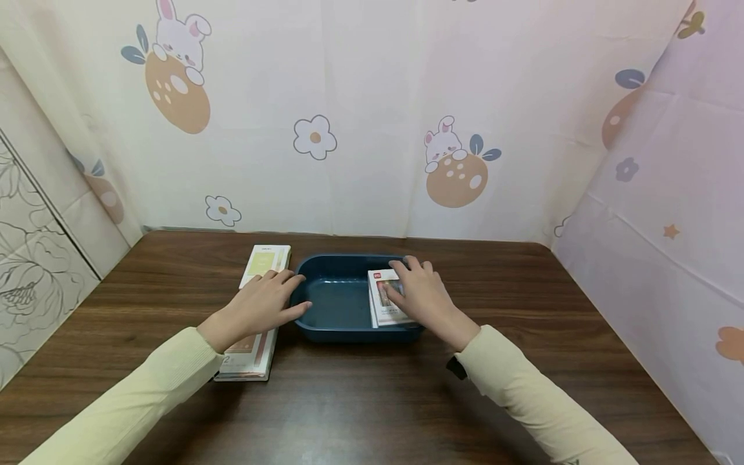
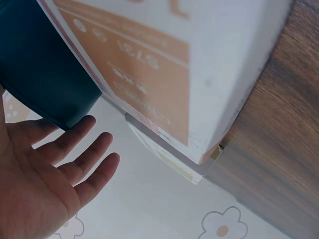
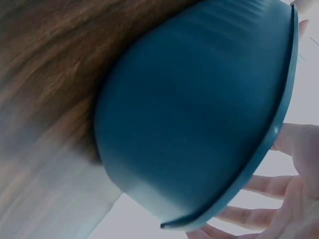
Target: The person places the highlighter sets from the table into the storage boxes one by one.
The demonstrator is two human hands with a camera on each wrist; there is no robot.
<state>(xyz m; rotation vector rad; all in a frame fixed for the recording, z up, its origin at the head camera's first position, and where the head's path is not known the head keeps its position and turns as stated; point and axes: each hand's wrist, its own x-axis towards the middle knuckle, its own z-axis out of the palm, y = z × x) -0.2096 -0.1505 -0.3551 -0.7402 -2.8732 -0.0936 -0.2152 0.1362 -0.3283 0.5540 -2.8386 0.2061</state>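
Observation:
A dark blue plastic basin (image 1: 334, 303) stands on the table. Inside it, at the right end, lies a flat white box (image 1: 380, 315) with a red logo and a dark picture. My right hand (image 1: 427, 294) reaches over the basin's right rim, fingers spread above that box; whether they touch it I cannot tell. My left hand (image 1: 258, 307) is at the left rim, its fingers loosely extended and holding nothing. Under and beside it lie a white box with an orange panel (image 2: 144, 74) and, farther back, a white box with a green panel (image 1: 264, 261).
The brown wooden table (image 1: 349, 407) ends at the back against a patterned curtain (image 1: 372, 181). A similar curtain (image 1: 657, 258) hangs along the right edge. The boxes on the left lie close alongside the basin.

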